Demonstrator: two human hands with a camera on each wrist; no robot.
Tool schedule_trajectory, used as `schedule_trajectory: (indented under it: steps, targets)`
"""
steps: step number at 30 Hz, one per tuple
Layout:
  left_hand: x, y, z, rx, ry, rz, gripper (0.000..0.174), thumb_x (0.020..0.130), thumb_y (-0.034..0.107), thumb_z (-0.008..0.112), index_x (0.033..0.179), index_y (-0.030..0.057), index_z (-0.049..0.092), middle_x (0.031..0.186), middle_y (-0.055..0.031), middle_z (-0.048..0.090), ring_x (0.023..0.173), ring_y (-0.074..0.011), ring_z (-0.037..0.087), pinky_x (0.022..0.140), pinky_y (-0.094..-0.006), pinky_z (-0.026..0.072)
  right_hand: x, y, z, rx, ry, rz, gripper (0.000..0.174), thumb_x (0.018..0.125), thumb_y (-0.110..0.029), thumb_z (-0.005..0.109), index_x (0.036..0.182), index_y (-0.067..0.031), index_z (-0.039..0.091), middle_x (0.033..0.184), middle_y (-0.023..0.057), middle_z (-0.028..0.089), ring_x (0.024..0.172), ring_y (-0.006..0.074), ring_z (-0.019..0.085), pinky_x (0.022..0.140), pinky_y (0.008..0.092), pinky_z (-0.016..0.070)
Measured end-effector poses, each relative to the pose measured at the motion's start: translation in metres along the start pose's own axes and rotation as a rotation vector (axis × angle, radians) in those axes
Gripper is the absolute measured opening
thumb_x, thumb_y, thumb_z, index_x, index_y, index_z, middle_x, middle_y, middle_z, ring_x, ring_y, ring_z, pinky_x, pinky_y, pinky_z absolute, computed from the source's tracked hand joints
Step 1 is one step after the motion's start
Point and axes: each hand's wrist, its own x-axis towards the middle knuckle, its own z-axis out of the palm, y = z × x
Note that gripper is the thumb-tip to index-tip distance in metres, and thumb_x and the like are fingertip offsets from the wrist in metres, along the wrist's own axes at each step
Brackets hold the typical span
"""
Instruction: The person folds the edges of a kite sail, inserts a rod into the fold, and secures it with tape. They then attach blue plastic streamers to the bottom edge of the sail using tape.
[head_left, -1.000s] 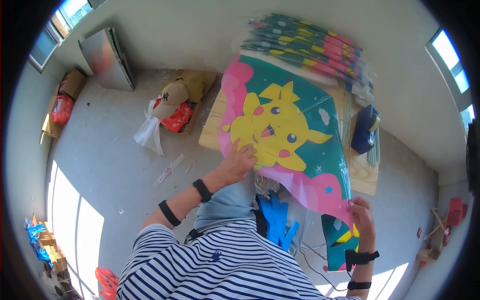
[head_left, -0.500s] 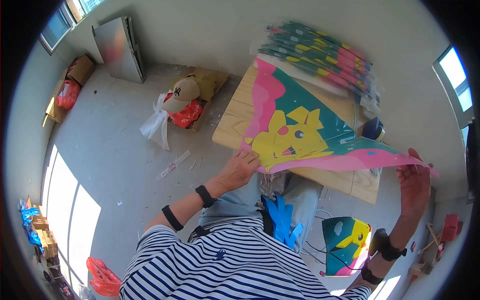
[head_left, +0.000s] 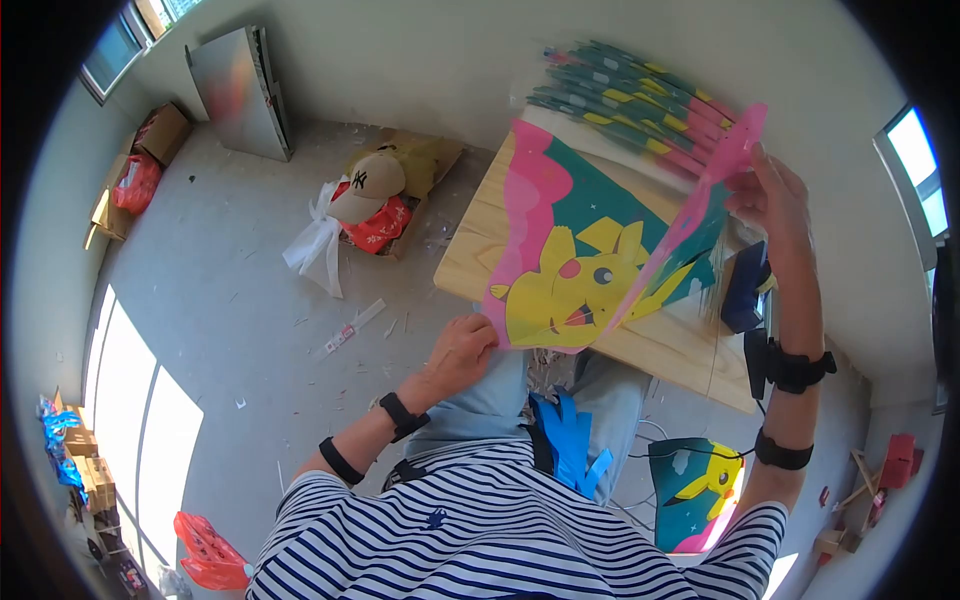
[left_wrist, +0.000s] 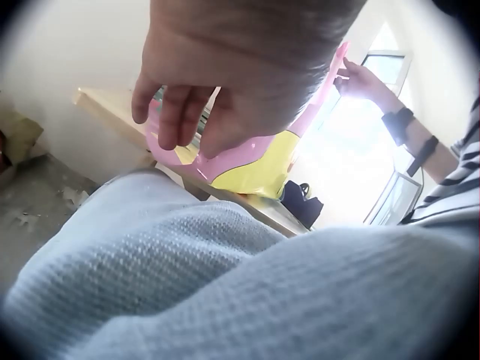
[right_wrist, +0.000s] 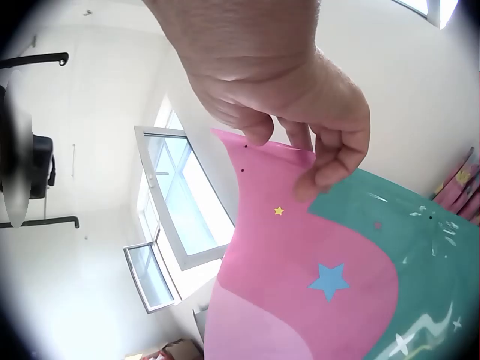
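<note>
A pink and green sheet with a yellow cartoon figure (head_left: 575,280) lies partly on a wooden table (head_left: 480,235), its right part lifted and folding over. The left hand (head_left: 464,352) holds the sheet's near left corner at the table's edge; in the left wrist view that hand (left_wrist: 225,82) has its fingers bent down over the pink border. Raised above the table's right side, the right hand (head_left: 772,200) pinches the far pink corner. The right wrist view shows this hand (right_wrist: 300,112) with thumb and fingers on the pink edge, near a blue star.
Rolled printed sheets (head_left: 640,100) lie along the table's back. A dark blue tape dispenser (head_left: 742,288) stands at the right. Blue strips (head_left: 570,440) hang by the lap. Another printed piece (head_left: 695,495) is low at the right. A cap (head_left: 368,187) rests on a box at the left.
The right hand has swung up and back over the table, lifting the sheet's right corner and folding it leftward. The left hand has shifted slightly at the near corner.
</note>
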Motion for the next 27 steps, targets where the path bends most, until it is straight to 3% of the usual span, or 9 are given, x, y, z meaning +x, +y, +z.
schedule_trajectory:
  steps: [2,9,14,17,21,23,24,26,27]
  targets:
    - [-0.004,-0.002,0.002,-0.04,-0.099,-0.065,0.014,0.074,-0.003,0.061,0.085,0.0056,0.064,0.094,-0.0122,0.061,0.09,-0.032,0.059,0.083,-0.0414,0.0455,0.016,0.01,0.021,-0.086,-0.075,0.021,0.045,0.091,-0.051,0.063,0.098,-0.0068,0.067,0.079,0.0045,0.066,0.061,0.0124,0.065,0.06,0.0251,0.0495]
    - [-0.009,0.012,0.003,0.059,-0.193,-0.018,0.009,0.075,0.003,0.064,0.084,0.0066,0.063,0.092,-0.0083,0.059,0.096,-0.0277,0.058,0.098,-0.0495,0.0393,0.06,0.051,0.081,-0.108,-0.209,0.024,0.04,0.093,-0.044,0.063,0.089,-0.0045,0.066,0.072,0.0023,0.062,0.058,0.012,0.065,0.056,0.0244,0.049]
    - [-0.012,0.015,0.004,0.17,-0.297,0.016,0.008,0.076,0.005,0.065,0.084,0.0086,0.064,0.092,-0.0064,0.058,0.097,-0.0255,0.058,0.107,-0.0564,0.0338,0.059,0.085,0.125,0.002,-0.4,0.119,0.039,0.093,-0.04,0.064,0.095,-0.0012,0.067,0.078,0.0048,0.063,0.06,0.0141,0.066,0.059,0.0261,0.0507]
    - [-0.011,0.022,0.004,0.164,-0.303,0.051,0.008,0.077,0.006,0.065,0.084,0.0086,0.064,0.091,-0.0064,0.058,0.097,-0.0251,0.058,0.107,-0.0564,0.033,0.048,0.107,0.135,0.085,-0.38,0.123,0.04,0.093,-0.039,0.064,0.102,-0.0003,0.069,0.081,0.0054,0.063,0.061,0.0143,0.066,0.06,0.026,0.0512]
    - [-0.013,0.022,0.003,0.211,-0.353,0.045,0.008,0.077,0.005,0.064,0.084,0.009,0.064,0.089,-0.0066,0.058,0.096,-0.0248,0.059,0.108,-0.0567,0.0321,0.031,0.164,0.108,-0.008,-0.402,0.133,0.038,0.092,-0.035,0.066,0.107,-0.0008,0.069,0.086,0.009,0.066,0.069,0.0204,0.068,0.064,0.0293,0.0519]
    - [-0.013,0.019,-0.002,0.239,-0.378,0.028,0.008,0.078,0.005,0.063,0.084,0.0091,0.064,0.088,-0.0066,0.058,0.095,-0.0249,0.059,0.108,-0.057,0.0313,0.005,0.196,0.089,-0.494,-0.317,-0.175,0.033,0.088,-0.03,0.07,0.107,-0.0027,0.07,0.095,0.0138,0.068,0.083,0.0296,0.067,0.073,0.0365,0.0521]
    - [-0.014,0.017,-0.005,0.237,-0.385,0.031,0.008,0.078,0.005,0.063,0.084,0.0091,0.064,0.088,-0.0066,0.058,0.095,-0.0249,0.059,0.108,-0.057,0.0313,-0.01,0.216,0.08,-0.493,-0.315,-0.169,0.033,0.088,-0.03,0.07,0.107,-0.0027,0.07,0.095,0.0138,0.068,0.083,0.0296,0.067,0.073,0.0365,0.0521]
    - [-0.016,0.012,-0.015,0.309,-0.41,0.011,0.008,0.077,0.003,0.06,0.083,0.0074,0.064,0.085,-0.0075,0.058,0.094,-0.0254,0.06,0.105,-0.0576,0.0331,-0.041,0.245,0.067,-0.809,-0.159,-0.419,0.03,0.083,-0.024,0.072,0.106,-0.0042,0.071,0.101,0.0159,0.067,0.094,0.0366,0.062,0.081,0.0433,0.0493]
    - [-0.019,0.009,-0.019,0.308,-0.417,0.015,0.008,0.077,0.003,0.06,0.083,0.0074,0.064,0.085,-0.0075,0.058,0.094,-0.0254,0.06,0.105,-0.0576,0.0331,-0.056,0.253,0.063,-0.808,-0.155,-0.412,0.03,0.083,-0.024,0.072,0.106,-0.0042,0.071,0.101,0.0159,0.067,0.094,0.0366,0.062,0.081,0.0433,0.0493]
